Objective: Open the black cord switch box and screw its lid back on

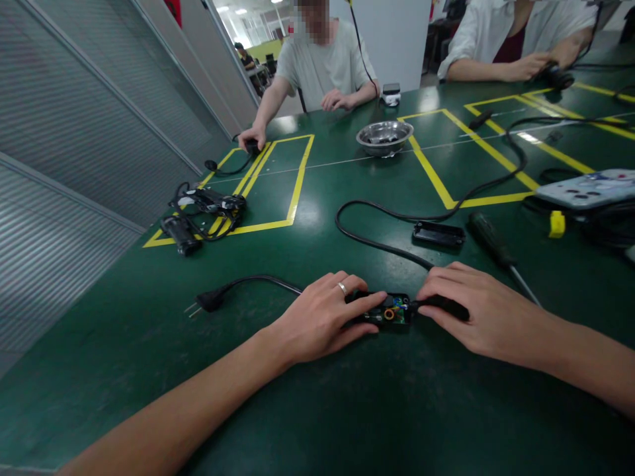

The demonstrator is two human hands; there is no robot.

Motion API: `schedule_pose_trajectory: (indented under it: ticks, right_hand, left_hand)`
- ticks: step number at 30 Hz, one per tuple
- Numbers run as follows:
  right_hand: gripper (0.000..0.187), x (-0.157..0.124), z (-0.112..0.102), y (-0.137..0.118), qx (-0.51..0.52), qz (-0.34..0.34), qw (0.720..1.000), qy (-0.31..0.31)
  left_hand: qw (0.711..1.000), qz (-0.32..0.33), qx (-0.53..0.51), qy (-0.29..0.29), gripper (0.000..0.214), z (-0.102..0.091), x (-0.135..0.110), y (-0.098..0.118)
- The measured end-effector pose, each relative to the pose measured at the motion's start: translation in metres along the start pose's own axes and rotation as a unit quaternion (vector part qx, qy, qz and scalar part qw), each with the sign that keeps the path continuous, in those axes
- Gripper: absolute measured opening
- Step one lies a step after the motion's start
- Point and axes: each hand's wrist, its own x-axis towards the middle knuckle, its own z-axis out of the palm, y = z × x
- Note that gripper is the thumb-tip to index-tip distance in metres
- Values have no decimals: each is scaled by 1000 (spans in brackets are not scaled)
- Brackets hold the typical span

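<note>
The lower half of an opened black power adapter (399,323) lies on the table, its circuit board with a copper ring coil and coloured wires showing. My left hand (322,311), a ring on one finger, grips its left part, with fingers along the top and thumb at the near side. Between the thumb and fingers of my right hand (476,311) is a short black rod-like piece (449,305); its left tip meets the adapter's right end. I cannot tell whether it belongs to the cord. A black cord (381,246) disappears behind my right fingers. Leftward runs a lead with a two-pin plug (211,301).
Beyond my hands lie a black adapter cover (439,235) and a screwdriver (491,241). A metal bowl (384,139) with small dark parts stands farther back. Bundled cables (213,208) lie left, a phone (592,187) right. Two people sit opposite, each handling a black object.
</note>
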Motion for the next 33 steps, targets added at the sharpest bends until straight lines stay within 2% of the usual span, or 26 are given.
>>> schedule_pose_trajectory:
  ticks: [14,20,25,30,33]
  right_hand:
    - [20,-6,7,-3,3,40,999,-36]
    - [18,-6,3,-1,17,44,997,-56]
    - [20,-5,4,-1,33,45,997,-56]
    - [19,-4,7,-4,47,46,997,-47]
    - [19,-2,5,-6,41,41,997,-46]
  left_hand:
    - [1000,-17,4,-5,45,1,1,5]
    - [995,-45,-62,-59,51,-15,-3,-1]
    - [983,-103,-128,-81,20,-26,-14,-11]
    - [988,-86,-110,-63,19,-22,-15,-7]
    - [991,-84,-73,-75,21,-23,-13,-4]
